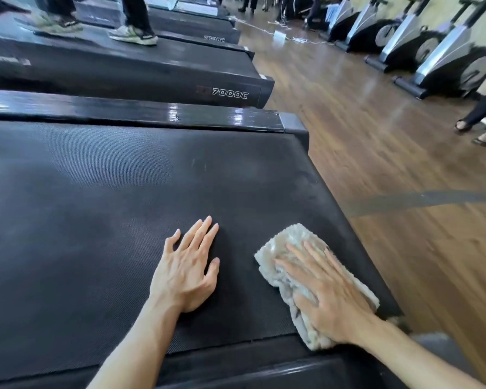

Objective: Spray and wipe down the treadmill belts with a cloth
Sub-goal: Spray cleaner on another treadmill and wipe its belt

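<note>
While right hand (324,293) presses cloth (285,244) flat on treadmill belt (124,192), fingers straight, left hand (187,269) rests on belt beside cloth, fingers spread, holding nothing.

A gym: treadmills (152,80) in rows (probably exercise bikes (432,51) opposite).

Two bare forearms reach forward. The left hand (187,272) lies flat, palm down, fingers straight and slightly spread. The right hand (324,293) presses down flat, fingers extended.
</note>
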`<state>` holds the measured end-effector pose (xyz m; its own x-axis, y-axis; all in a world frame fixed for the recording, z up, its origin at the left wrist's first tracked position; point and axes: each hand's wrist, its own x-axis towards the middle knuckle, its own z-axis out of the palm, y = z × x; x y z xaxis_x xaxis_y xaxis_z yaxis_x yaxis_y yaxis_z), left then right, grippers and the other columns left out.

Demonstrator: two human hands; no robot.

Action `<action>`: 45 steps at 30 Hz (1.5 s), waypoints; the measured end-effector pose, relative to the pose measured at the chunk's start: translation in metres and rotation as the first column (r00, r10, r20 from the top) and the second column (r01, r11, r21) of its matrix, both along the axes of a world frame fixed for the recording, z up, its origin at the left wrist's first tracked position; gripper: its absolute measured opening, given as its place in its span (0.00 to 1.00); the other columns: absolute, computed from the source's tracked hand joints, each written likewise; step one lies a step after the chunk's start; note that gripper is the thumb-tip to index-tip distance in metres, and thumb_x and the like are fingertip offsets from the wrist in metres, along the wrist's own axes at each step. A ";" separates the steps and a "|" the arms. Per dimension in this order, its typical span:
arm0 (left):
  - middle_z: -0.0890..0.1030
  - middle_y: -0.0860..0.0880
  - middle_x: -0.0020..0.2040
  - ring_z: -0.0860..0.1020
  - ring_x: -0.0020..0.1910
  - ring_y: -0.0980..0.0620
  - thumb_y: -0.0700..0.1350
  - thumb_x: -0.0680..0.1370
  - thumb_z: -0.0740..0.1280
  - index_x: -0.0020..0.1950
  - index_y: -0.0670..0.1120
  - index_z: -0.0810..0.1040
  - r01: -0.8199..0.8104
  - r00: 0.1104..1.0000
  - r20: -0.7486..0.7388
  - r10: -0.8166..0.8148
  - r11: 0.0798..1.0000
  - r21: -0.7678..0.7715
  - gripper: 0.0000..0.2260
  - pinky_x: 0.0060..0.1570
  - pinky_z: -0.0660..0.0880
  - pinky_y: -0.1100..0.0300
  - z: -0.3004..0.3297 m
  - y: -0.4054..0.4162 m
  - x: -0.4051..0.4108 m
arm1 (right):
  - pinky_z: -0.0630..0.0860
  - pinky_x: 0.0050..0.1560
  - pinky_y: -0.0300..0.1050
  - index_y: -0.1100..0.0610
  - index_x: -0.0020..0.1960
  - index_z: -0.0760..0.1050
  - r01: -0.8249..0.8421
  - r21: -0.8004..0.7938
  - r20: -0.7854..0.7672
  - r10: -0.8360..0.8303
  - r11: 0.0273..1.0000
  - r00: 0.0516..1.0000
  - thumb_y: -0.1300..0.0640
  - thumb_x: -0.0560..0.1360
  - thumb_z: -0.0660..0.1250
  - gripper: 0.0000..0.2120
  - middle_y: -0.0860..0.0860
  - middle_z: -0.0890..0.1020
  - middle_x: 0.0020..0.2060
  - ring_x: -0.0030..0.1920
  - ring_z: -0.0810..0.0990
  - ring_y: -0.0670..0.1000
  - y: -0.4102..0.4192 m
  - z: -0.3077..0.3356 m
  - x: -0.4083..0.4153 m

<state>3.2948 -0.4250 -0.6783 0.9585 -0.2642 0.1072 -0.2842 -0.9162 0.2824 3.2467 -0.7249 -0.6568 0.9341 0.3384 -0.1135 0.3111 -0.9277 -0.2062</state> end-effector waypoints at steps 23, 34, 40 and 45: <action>0.55 0.55 0.82 0.49 0.81 0.60 0.63 0.75 0.46 0.82 0.50 0.60 -0.376 0.926 -0.005 0.377 0.923 -0.075 0.36 0.80 0.45 0.52 0.004 0.208 0.038 | 0.43 0.81 0.55 0.37 0.78 0.64 -0.257 0.037 0.006 0.257 0.966 0.966 0.41 0.81 0.52 0.25 0.41 0.57 0.82 0.82 0.48 0.50 0.201 -0.006 0.227; 0.55 0.55 0.82 0.50 0.81 0.59 0.61 0.76 0.45 0.82 0.50 0.59 -0.313 0.949 0.021 0.315 0.947 -0.069 0.35 0.80 0.45 0.53 0.006 0.198 0.028 | 0.74 0.48 0.45 0.51 0.48 0.81 -0.174 0.245 0.031 0.171 0.954 0.985 0.53 0.65 0.64 0.14 0.42 0.79 0.46 0.44 0.75 0.43 0.234 0.004 0.176; 0.55 0.55 0.82 0.50 0.81 0.59 0.59 0.78 0.48 0.82 0.50 0.59 -0.259 0.965 0.006 0.261 0.959 -0.112 0.33 0.80 0.44 0.54 0.011 0.153 0.022 | 0.35 0.81 0.48 0.29 0.75 0.64 -0.218 0.161 0.007 0.220 0.963 0.976 0.42 0.71 0.49 0.32 0.32 0.49 0.80 0.80 0.37 0.38 0.117 -0.002 0.059; 0.55 0.55 0.82 0.50 0.81 0.60 0.62 0.76 0.44 0.82 0.51 0.59 -0.090 0.996 0.007 0.093 0.984 -0.153 0.35 0.79 0.43 0.56 0.010 0.082 0.015 | 0.42 0.81 0.52 0.24 0.72 0.56 0.132 0.092 -0.015 -0.131 0.987 0.991 0.39 0.71 0.45 0.29 0.34 0.51 0.80 0.82 0.43 0.42 0.018 0.000 0.062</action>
<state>3.3101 -0.3434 -0.6681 0.9760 -0.1550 0.1532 -0.2061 -0.8849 0.4176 3.3088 -0.7074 -0.6569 0.9703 0.2223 -0.0957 0.1856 -0.9372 -0.2954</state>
